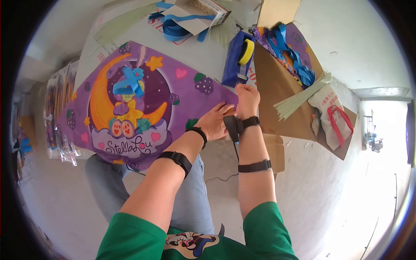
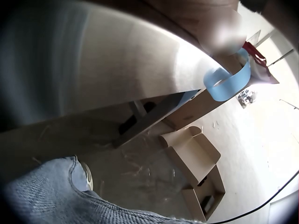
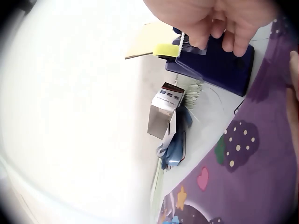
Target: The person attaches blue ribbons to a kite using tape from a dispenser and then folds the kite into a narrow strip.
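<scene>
A purple kite point(image 1: 186, 99) with a printed moon, stars and "StellaLou" lettering lies across the table and over the person's lap. The left hand point(image 1: 212, 121) rests on its right corner, fingers stretched toward the tip. Beyond that corner stands a blue tape dispenser point(image 1: 236, 56) with a yellow-cored roll. The right hand point(image 1: 248, 100) is at the dispenser's near end. In the right wrist view its fingers point(image 3: 198, 37) pinch clear tape point(image 3: 192, 48) by the toothed cutter. A blue ribbon point(image 2: 229, 84) hangs in a loop below the left hand in the left wrist view.
To the right stands a cardboard box point(image 1: 277, 91) with blue ribbons, thin pale sticks point(image 1: 303, 96) and a white bag point(image 1: 330, 117). A small open box point(image 1: 203, 11) and blue ribbon lie at the back. Wrapped packs point(image 1: 63, 112) hang at the left. An open carton point(image 2: 194, 156) lies on the floor.
</scene>
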`<action>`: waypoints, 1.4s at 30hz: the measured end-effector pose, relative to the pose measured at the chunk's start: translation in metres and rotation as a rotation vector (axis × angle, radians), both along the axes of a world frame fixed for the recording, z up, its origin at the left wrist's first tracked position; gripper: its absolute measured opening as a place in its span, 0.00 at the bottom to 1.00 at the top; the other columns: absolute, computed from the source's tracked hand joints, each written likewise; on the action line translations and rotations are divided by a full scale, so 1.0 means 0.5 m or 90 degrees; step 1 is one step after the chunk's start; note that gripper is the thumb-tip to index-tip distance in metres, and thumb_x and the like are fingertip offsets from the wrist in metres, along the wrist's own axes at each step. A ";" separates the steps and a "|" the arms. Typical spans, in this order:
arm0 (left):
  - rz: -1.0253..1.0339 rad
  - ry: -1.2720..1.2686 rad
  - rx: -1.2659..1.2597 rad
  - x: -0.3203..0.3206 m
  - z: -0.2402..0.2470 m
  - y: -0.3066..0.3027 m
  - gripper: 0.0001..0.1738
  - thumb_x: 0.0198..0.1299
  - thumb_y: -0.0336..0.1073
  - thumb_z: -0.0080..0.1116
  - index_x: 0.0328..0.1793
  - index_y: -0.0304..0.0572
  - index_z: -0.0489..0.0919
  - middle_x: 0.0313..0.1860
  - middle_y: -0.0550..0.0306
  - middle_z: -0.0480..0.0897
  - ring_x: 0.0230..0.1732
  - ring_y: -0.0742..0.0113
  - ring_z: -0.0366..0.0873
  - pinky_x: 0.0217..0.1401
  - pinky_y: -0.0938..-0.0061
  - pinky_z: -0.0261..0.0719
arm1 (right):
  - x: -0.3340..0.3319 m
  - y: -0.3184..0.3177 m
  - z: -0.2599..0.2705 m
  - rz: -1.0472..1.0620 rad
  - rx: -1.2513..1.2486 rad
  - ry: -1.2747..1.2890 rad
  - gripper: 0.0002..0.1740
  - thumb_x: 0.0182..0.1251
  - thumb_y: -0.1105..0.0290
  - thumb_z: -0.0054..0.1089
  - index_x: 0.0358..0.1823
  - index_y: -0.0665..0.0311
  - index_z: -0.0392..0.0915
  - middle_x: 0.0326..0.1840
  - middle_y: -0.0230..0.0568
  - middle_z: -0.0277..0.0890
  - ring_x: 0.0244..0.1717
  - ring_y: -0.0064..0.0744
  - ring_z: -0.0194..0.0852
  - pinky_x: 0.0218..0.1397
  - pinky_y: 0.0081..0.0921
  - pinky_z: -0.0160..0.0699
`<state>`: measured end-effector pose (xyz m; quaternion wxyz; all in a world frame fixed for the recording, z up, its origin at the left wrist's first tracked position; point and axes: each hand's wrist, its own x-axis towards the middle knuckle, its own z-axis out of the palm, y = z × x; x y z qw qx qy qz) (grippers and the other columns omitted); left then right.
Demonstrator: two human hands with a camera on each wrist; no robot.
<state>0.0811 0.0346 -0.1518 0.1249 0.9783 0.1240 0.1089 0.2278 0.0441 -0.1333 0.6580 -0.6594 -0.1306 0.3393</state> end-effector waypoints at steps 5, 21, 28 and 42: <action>-0.007 -0.107 -0.020 0.004 -0.016 -0.005 0.23 0.61 0.49 0.54 0.62 0.56 0.76 0.68 0.63 0.67 0.71 0.57 0.58 0.76 0.56 0.54 | 0.052 -0.092 0.012 0.060 -0.031 -0.005 0.07 0.63 0.72 0.63 0.38 0.68 0.80 0.30 0.32 0.78 0.31 0.21 0.74 0.34 0.18 0.71; -0.010 -0.052 -0.003 0.005 -0.002 -0.006 0.26 0.64 0.50 0.52 0.68 0.60 0.70 0.71 0.66 0.64 0.73 0.58 0.57 0.75 0.56 0.53 | 0.114 -0.145 0.013 0.234 -0.126 -0.040 0.07 0.63 0.75 0.62 0.40 0.71 0.82 0.27 0.31 0.77 0.26 0.18 0.71 0.30 0.16 0.70; -0.017 -0.064 -0.005 0.006 -0.001 -0.003 0.26 0.63 0.49 0.53 0.67 0.59 0.69 0.68 0.62 0.67 0.72 0.56 0.58 0.75 0.55 0.53 | 0.110 -0.129 -0.009 0.290 -0.151 -0.086 0.11 0.61 0.76 0.63 0.44 0.71 0.81 0.27 0.32 0.78 0.25 0.18 0.72 0.27 0.16 0.70; -0.015 -0.048 -0.013 0.007 -0.001 -0.004 0.26 0.63 0.48 0.53 0.68 0.59 0.68 0.67 0.62 0.68 0.72 0.56 0.58 0.76 0.55 0.51 | 0.094 -0.119 -0.015 0.261 -0.212 -0.216 0.13 0.56 0.79 0.66 0.39 0.70 0.70 0.28 0.41 0.81 0.22 0.22 0.76 0.26 0.20 0.72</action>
